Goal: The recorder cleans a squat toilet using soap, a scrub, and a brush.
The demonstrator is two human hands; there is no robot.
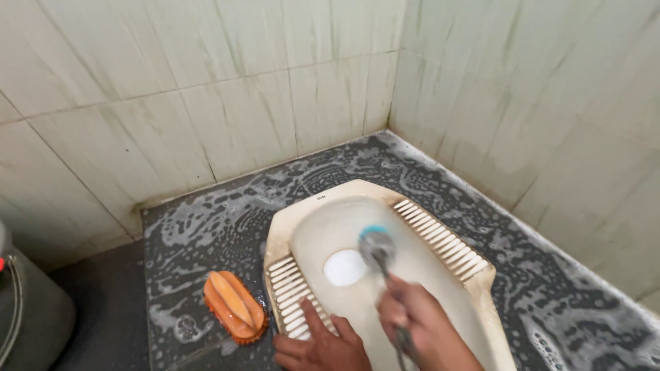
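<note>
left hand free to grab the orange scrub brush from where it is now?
Probably yes. The left hand lies flat on the squat pan's ribbed footrest, holding nothing, and the orange scrub brush sits on the soapy floor just beside it with nothing between. The right hand grips the toilet brush.

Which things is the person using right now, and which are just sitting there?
In use:
- toilet brush, gripped by right hand
- squat toilet pan, left hand resting on its footrest
- soapy floor

Lying about:
- orange scrubbing brush
- grey bucket
</note>
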